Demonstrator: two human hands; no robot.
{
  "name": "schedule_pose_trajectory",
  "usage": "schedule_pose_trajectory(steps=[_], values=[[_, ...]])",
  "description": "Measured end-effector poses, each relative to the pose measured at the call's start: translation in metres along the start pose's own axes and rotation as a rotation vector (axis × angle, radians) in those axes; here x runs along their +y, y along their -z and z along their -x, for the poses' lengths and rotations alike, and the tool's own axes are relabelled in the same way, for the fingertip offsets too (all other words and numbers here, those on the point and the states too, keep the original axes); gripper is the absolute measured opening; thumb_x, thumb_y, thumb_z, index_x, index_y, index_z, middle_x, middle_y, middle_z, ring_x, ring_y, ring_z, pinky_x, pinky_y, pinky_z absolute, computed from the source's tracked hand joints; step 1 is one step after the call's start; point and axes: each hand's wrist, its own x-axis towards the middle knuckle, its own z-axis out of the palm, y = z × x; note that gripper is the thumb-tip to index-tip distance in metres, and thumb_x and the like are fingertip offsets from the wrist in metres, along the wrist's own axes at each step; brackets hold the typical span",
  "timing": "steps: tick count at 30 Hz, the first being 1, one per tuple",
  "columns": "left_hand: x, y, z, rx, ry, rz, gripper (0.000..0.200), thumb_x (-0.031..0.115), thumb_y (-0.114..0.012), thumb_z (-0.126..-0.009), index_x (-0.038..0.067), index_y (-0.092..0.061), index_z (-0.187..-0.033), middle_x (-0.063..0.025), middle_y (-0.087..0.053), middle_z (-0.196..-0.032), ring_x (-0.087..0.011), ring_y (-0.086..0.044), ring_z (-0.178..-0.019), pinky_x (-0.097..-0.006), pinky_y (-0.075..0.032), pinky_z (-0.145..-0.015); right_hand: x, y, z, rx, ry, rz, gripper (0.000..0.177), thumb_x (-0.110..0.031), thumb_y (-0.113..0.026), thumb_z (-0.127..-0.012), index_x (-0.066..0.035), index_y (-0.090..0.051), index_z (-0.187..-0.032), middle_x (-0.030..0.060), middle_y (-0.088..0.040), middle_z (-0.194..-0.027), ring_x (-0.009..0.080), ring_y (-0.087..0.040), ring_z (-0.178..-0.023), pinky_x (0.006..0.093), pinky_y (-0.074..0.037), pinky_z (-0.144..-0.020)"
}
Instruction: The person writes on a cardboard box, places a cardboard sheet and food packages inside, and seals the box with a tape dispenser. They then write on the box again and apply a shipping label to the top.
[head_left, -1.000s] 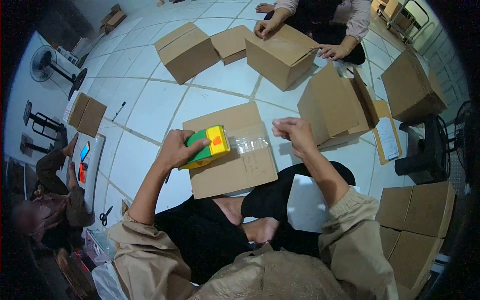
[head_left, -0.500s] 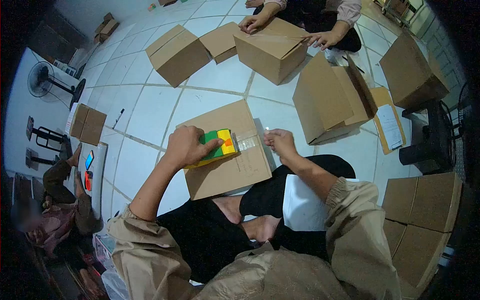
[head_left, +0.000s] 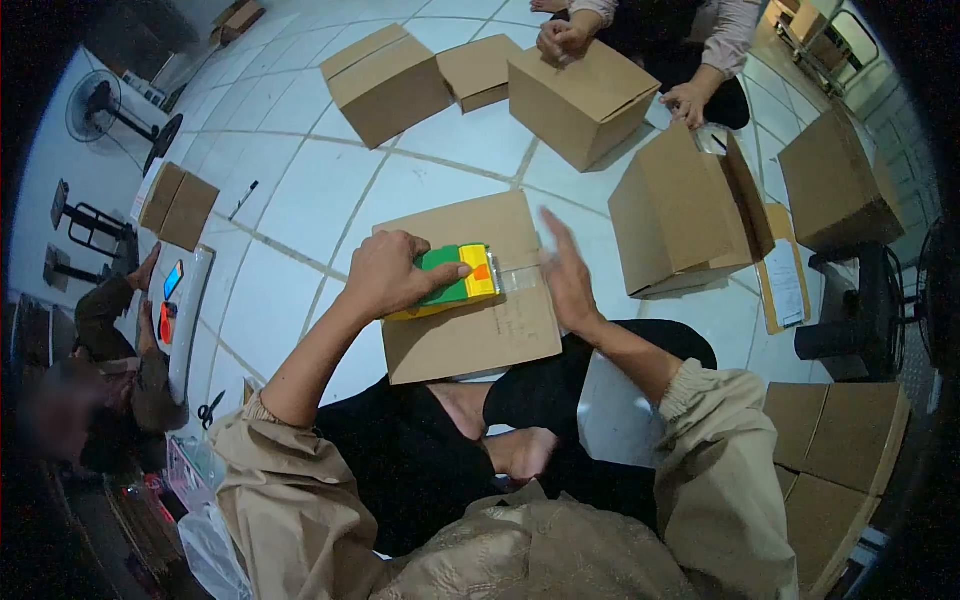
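A cardboard box (head_left: pixel 470 345) sits in front of my crossed legs, with clear tape (head_left: pixel 522 279) stuck across the right part of its top. My left hand (head_left: pixel 390 272) is wrapped round a green and yellow tape dispenser (head_left: pixel 455 276), whose front end lies over the middle of the box top. At the box's right edge is my right hand (head_left: pixel 568 278), fingers stretched out and palm turned toward the box's side, holding nothing.
Another person's hands (head_left: pixel 566 41) are by a box (head_left: pixel 580 100) at the top. An open box (head_left: pixel 685 210) and a clipboard (head_left: pixel 784 270) lie to the right. Scissors (head_left: pixel 211 410), a marker (head_left: pixel 243 200) and a seated person (head_left: pixel 110 400) are at left.
My right hand has gone from pinched fingers to stretched fingers against the box's right edge. The whole view has shifted slightly. The other person's hand has moved down beside the open box.
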Motion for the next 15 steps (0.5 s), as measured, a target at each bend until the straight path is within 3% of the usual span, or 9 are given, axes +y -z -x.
schedule_pose_trajectory(steps=[2,3,5,11,15], values=[[-0.004,0.002,-0.001,-0.001,0.001,0.12,0.063,0.063,-0.065,-0.068,0.0,-0.065,-0.062,-0.0132,-0.054,-0.049,-0.0266,-0.057,-0.048,-0.038,-0.044,-0.05,-0.017,0.004,-0.001,-0.582,0.481,0.666,0.071,-0.045,-0.05,-0.087,-0.004,-0.025,-0.14,0.0167,-0.019,-0.147,0.0301,-0.017,-0.137,0.0508,-0.013,-0.109],[-0.006,0.004,-0.002,0.002,0.006,0.133,0.063,0.063,-0.065,-0.068,0.0,-0.065,-0.062,-0.0132,-0.054,-0.049,-0.0266,-0.057,-0.048,-0.038,-0.044,-0.05,-0.022,0.006,-0.003,-0.594,0.484,0.673,0.071,-0.045,-0.05,-0.087,-0.004,-0.025,-0.14,0.0167,-0.019,-0.147,0.0301,-0.017,-0.137,0.0508,-0.013,-0.109],[-0.009,0.005,-0.003,-0.104,0.012,0.156,0.066,0.065,-0.063,-0.067,-0.001,-0.064,-0.059,-0.015,-0.054,-0.048,-0.0296,-0.058,-0.048,-0.0394,-0.046,-0.049,-0.028,0.008,-0.005,-0.68,0.472,0.863,0.094,-0.061,-0.049,-0.079,-0.003,-0.013,-0.143,0.0136,-0.006,-0.151,0.0269,-0.004,-0.14,0.0569,0.0,-0.108],[-0.033,0.008,0.009,-0.033,-0.078,0.053,0.067,0.066,-0.062,-0.067,0.0,-0.062,-0.055,-0.0149,-0.052,-0.045,-0.0289,-0.056,-0.046,-0.0396,-0.046,-0.048,-0.044,0.006,-0.008,-0.744,0.423,1.073,0.111,-0.074,-0.05,-0.07,-0.004,-0.006,-0.144,0.0156,-0.007,-0.15,0.0275,-0.006,-0.139,0.0571,0.004,-0.107],[-0.104,0.027,0.032,-0.079,0.003,0.034,0.067,0.066,-0.061,-0.068,0.001,-0.063,-0.056,-0.0136,-0.052,-0.045,-0.0269,-0.055,-0.044,-0.0391,-0.045,-0.048,-0.045,0.004,-0.009,-0.765,0.407,1.075,0.112,-0.075,-0.049,-0.069,-0.004,-0.006,-0.144,0.0158,-0.008,-0.15,0.0273,-0.007,-0.139,0.0576,0.004,-0.107]])
